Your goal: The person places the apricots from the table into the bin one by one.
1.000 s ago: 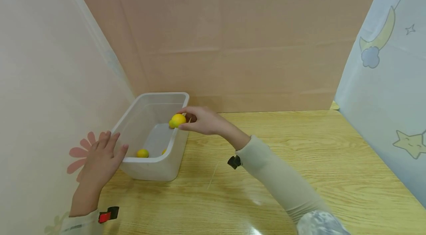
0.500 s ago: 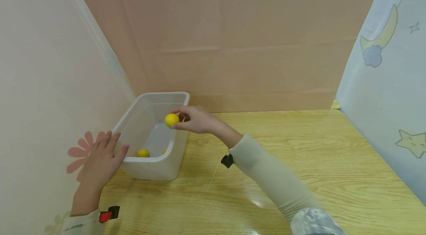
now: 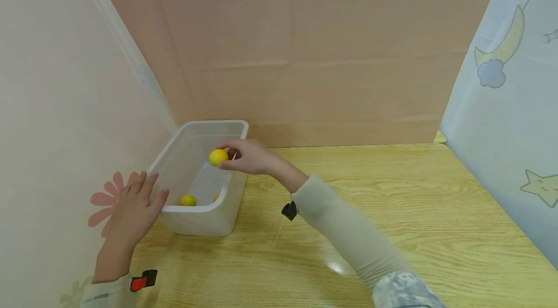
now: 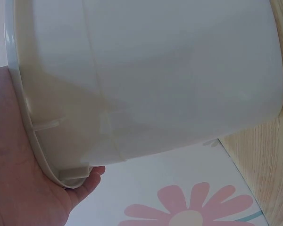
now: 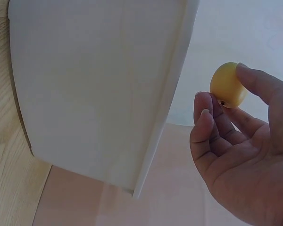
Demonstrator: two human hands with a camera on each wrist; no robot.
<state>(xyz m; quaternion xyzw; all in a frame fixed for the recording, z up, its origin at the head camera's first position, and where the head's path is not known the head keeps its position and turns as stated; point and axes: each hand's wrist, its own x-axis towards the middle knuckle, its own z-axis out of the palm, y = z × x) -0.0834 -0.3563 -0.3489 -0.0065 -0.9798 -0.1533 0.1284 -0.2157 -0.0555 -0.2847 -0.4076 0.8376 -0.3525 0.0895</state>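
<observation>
In the head view, my right hand (image 3: 250,157) pinches a small yellow-orange citrus fruit (image 3: 218,157) between thumb and fingers, over the right side of the white plastic bin (image 3: 233,218). The right wrist view shows the fruit (image 5: 228,85) above the bin's rim level, a dark stem spot on its underside. My left hand (image 3: 136,206) grips the bin's near-left corner, with the thumb over the rim. Its fingertips show outside the corner in the left wrist view. On the bin's floor lie another citrus fruit (image 3: 188,200) and part of a further one (image 3: 216,197), mostly hidden by the wall.
The bin stands at the left of a wood-grain table (image 3: 370,211), near the left panel (image 3: 78,104). A tan sheet (image 3: 305,56) hangs behind it. A panel with moon and star drawings (image 3: 514,119) closes the right side.
My right hand has moved left with the fruit, from above the bin's right rim to farther over the inside. The left hand and the bin have stayed in place.
</observation>
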